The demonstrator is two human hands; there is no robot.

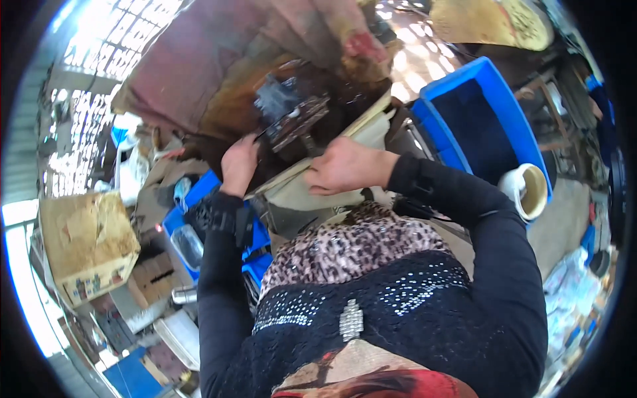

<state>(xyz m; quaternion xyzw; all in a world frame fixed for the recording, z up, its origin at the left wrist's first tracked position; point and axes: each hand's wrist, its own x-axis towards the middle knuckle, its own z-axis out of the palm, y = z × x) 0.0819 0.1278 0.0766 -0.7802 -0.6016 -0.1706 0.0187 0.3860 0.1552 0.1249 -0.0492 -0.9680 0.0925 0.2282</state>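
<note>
Both of my hands are raised in front of me at a dark, grimy machine housing. A worn metal fixture sits inside it, with a grey-blue lump of material just behind. My left hand is at the fixture's left side, its thumb and finger pinched together; anything between them is too small to name. My right hand is closed with curled fingers at the housing's front edge, right of the fixture, and the curled fingers hide whatever it may hold. A pale cloth-like strip runs along that edge.
A stained brown cloth hangs over the machine's back. At the right stand a blue bin and a cream-coloured pot. A worn cardboard box is on the left, near blue crates.
</note>
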